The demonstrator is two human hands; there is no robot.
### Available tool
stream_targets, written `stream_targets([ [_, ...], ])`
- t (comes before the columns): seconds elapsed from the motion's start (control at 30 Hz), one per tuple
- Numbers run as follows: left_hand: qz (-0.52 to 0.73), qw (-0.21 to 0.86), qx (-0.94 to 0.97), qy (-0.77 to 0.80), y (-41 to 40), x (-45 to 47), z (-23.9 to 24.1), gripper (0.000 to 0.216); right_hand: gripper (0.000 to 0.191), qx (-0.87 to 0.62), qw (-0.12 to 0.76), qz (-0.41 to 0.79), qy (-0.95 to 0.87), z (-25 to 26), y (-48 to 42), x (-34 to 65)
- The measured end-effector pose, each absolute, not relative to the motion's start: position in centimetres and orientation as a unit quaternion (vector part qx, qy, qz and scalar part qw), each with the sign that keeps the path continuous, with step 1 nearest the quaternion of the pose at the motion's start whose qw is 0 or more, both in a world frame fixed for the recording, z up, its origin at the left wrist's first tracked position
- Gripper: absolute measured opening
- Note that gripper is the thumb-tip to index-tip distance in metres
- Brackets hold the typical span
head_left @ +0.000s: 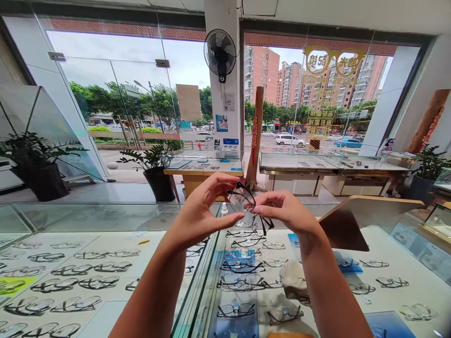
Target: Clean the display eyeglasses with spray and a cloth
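A pair of eyeglasses with thin dark rims and round clear lenses is held up above the glass display counter. My left hand is curved around one side of it, with the fingers at the upper rim and the thumb stretched out along the bottom. At the other side, my right hand pinches the frame between thumb and fingers. One dark temple hangs down below the right fingers. Part of the frame is hidden behind my fingertips. Below my hands, rows of eyeglasses lie inside the counter.
A brown board stands tilted on the counter at the right. A small white bottle is behind my left hand. More spectacles fill the left case. Beyond are a wooden post, a potted plant and another showcase.
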State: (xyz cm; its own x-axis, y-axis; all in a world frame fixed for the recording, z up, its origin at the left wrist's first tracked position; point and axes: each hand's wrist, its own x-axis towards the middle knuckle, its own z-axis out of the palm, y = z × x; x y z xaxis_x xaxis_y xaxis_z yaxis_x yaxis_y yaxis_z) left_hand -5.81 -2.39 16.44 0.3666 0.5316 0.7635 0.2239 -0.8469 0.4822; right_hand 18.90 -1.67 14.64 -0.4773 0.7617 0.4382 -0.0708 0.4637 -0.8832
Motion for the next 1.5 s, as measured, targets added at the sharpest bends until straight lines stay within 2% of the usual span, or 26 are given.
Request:
stream_targets([
  [0.1,0.509,0.137,0.818,0.228,-2.4,-5.6,16.5,0.058,0.021,-0.236,0.46,0.46,-0.722,14.6,-1.7,18.8],
  [0.23,0.547,0.036,0.793,0.267,-2.2,-5.0,16.4,0.079,0.023,-0.273,0.52,0.393,-0.708,14.3,-1.2,18.4],
  [0.27,0.57,0.008,0.77,0.287,-2.2,-4.7,16.3,0.078,0.023,-0.292,0.54,0.364,-0.701,14.2,-1.0,18.3],
  [0.33,0.596,-0.013,0.73,0.334,-2.3,-4.3,16.1,0.052,0.022,-0.331,0.578,0.296,-0.685,14.0,-0.8,17.9],
  [0.4,0.58,0.031,0.724,0.372,-2.3,-3.7,15.8,0.021,0.018,-0.355,0.602,0.24,-0.674,14.0,-0.8,17.6],
  [0.53,0.509,0.179,0.753,0.375,-2.1,-2.5,15.2,0.033,0.014,-0.343,0.634,0.181,-0.669,13.8,-1.3,16.4],
  [0.67,0.514,0.25,0.731,0.373,-1.6,-1.8,14.7,0.038,0.012,-0.337,0.644,0.119,-0.676,13.4,-1.8,15.1],
  [0.77,0.534,0.266,0.705,0.382,-1.1,-2.0,14.6,0.039,0.016,-0.334,0.63,0.105,-0.693,13.2,-2.2,14.6],
  [0.97,0.531,0.258,0.711,0.383,-0.5,-3.7,15.0,0.035,0.022,-0.334,0.576,0.151,-0.73,13.7,-3.6,14.8],
  [1.1,0.51,0.236,0.724,0.4,-0.8,-4.3,15.2,0.029,0.008,-0.35,0.547,0.219,-0.728,14.5,-4.2,15.7],
  [1.2,0.483,0.205,0.741,0.419,-1.2,-4.1,15.0,0.023,0.024,-0.375,0.506,0.218,-0.746,14.9,-4.3,17.2],
  [1.33,0.38,0.155,0.788,0.459,-0.6,-4.7,14.6,0.019,0.049,-0.384,0.459,0.133,-0.79,15.7,-5.1,19.1],
  [1.43,0.273,0.109,0.82,0.491,1.5,-6.3,13.9,0.017,0.053,-0.41,0.422,0.035,-0.807,16.4,-6.2,19.6],
  [1.5,0.181,0.086,0.84,0.505,3.6,-8.0,13.1,0.017,0.052,-0.414,0.4,0.015,-0.818,16.9,-6.9,19.6],
])
